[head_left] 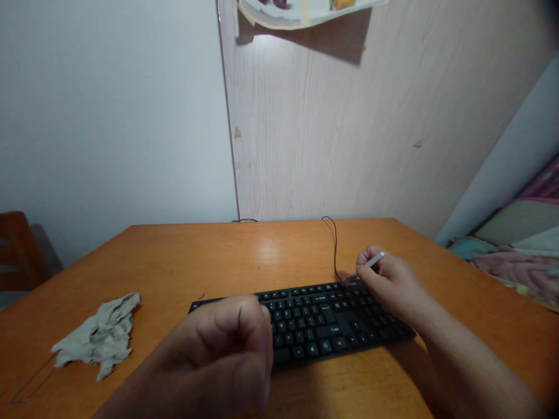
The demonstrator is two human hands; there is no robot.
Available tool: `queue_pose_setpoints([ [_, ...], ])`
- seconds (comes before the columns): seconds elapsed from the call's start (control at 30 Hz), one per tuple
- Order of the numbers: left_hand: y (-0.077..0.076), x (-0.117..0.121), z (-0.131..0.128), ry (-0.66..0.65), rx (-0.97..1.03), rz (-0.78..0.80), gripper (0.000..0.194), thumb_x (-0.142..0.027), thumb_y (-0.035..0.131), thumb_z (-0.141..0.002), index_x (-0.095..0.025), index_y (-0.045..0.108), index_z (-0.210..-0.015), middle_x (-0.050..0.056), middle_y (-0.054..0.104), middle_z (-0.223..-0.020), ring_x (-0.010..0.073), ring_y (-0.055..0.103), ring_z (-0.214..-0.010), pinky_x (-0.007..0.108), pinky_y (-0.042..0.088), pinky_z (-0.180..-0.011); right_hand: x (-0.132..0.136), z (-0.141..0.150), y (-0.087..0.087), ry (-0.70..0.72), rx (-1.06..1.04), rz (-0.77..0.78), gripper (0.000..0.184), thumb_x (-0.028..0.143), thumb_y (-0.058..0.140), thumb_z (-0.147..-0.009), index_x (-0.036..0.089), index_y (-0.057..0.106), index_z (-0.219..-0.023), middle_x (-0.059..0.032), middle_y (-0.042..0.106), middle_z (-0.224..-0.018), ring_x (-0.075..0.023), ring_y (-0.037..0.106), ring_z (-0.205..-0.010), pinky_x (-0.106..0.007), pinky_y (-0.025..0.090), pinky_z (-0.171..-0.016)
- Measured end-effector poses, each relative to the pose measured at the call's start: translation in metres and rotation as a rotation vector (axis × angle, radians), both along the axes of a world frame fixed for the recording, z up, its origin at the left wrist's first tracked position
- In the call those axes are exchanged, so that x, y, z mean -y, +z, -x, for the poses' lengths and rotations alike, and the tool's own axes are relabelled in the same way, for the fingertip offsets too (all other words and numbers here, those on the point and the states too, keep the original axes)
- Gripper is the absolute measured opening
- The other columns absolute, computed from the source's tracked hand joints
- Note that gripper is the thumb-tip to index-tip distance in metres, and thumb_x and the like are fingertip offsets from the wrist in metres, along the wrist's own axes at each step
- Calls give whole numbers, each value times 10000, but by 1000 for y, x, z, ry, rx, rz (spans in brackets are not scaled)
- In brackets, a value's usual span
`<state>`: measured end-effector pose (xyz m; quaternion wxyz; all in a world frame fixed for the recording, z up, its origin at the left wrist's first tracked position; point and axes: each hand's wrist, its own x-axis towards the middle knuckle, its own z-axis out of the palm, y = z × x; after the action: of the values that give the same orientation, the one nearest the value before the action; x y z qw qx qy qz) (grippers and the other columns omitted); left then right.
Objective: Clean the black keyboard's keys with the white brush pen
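The left hand point(236, 343), nearest, is curled closed, nothing visible inside; it could better steady the keyboard point(317, 329) on the table point(187, 256). At its far right edge, the right hand point(393, 285) pinches a thin white-handled tool point(374, 260); light strokes should suit.

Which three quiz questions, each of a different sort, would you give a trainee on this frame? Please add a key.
1. Multiple choice: what does the right hand hold?
A) a computer mouse
B) a slim white-handled tool
C) a drinking cup

2. True or false: the crumpled grey cloth lies on the wooden table, to the left of the black computer keyboard and apart from it.

3. Short answer: which hand is in the foreground, larger in the picture?

Key:
1. B
2. True
3. The left hand
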<state>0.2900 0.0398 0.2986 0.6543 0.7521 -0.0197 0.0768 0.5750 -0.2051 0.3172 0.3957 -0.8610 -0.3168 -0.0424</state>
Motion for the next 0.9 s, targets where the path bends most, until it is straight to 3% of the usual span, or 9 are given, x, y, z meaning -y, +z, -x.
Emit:
queue_pose_setpoints([
  [0.07, 26, 7, -33, 229, -93, -150, 394, -577, 557, -929, -229, 596, -747, 18, 591, -686, 160, 515, -650, 267, 419, -598, 1, 2, 4, -6, -23, -63, 109, 298, 540, -856, 236, 525, -768, 9, 605, -670, -176, 606, -616, -279, 370, -575],
  [0.13, 37, 10, -56, 410, -118, -346, 439, -592, 553, -908, -234, 479, -664, -23, 486, -607, 143, 429, -573, 255, 333, -510, -1, 7, 8, 54, -100, -148, 105, 305, 538, -860, 228, 532, -789, 1, 616, -701, -181, 645, -654, -271, 392, -592],
  [0.2, 36, 7, -67, 542, -97, -578, 437, -566, 509, -928, -239, 442, -647, -22, 485, -608, 158, 464, -594, 268, 344, -541, -6, 13, 8, 115, -166, -182, 109, 311, 542, -854, 221, 537, -793, 0, 607, -698, -180, 647, -656, -266, 396, -592],
  [0.27, 29, 0, -71, 578, -83, -811, 385, -541, 489, -941, -241, 519, -702, 2, 588, -680, 195, 549, -669, 292, 372, -591, -12, 17, 7, 165, -249, -188, 97, 306, 545, -846, 222, 529, -801, 6, 607, -663, -178, 638, -627, -262, 387, -575],
  [0.33, 21, -9, -71, 575, -89, -925, 346, -528, 480, -947, -245, 613, -799, 33, 687, -809, 239, 625, -791, 312, 411, -648, -16, 15, 2, 226, -341, -197, 79, 300, 533, -856, 227, 519, -829, 10, 629, -645, -183, 652, -630, -264, 408, -589],
  [0.4, 16, -17, -72, 558, -110, -943, 353, -529, 461, -958, -252, 668, -887, 47, 732, -907, 262, 663, -876, 327, 444, -701, -16, 10, -3, 233, -325, -183, 85, 303, 526, -868, 229, 521, -827, 9, 644, -655, -183, 651, -643, -269, 424, -609],
  [0.53, 9, -26, -75, 540, -163, -939, 385, -547, 448, -971, -257, 701, -967, 48, 758, -986, 273, 690, -939, 348, 470, -770, -11, -7, -9, 100, -75, -34, 182, 315, 522, -888, 226, 526, -730, 0, 621, -670, -170, 578, -628, -276, 377, -591],
  [0.7, 2, -35, -77, 530, -241, -936, 432, -586, 426, -973, -258, 706, -966, 42, 762, -962, 271, 696, -915, 354, 467, -759, -3, -20, -8, 20, 45, 80, 224, 314, 494, -920, 226, 525, -716, -10, 612, -687, -171, 559, -646, -288, 365, -612],
  [0.9, -1, -42, -79, 486, -306, -956, 479, -619, 399, -967, -256, 701, -884, 32, 756, -871, 267, 693, -846, 339, 442, -697, 4, -30, -8, -42, 48, 121, 209, 290, 510, -912, 222, 532, -716, -7, 610, -671, -162, 548, -619, -276, 329, -572],
])
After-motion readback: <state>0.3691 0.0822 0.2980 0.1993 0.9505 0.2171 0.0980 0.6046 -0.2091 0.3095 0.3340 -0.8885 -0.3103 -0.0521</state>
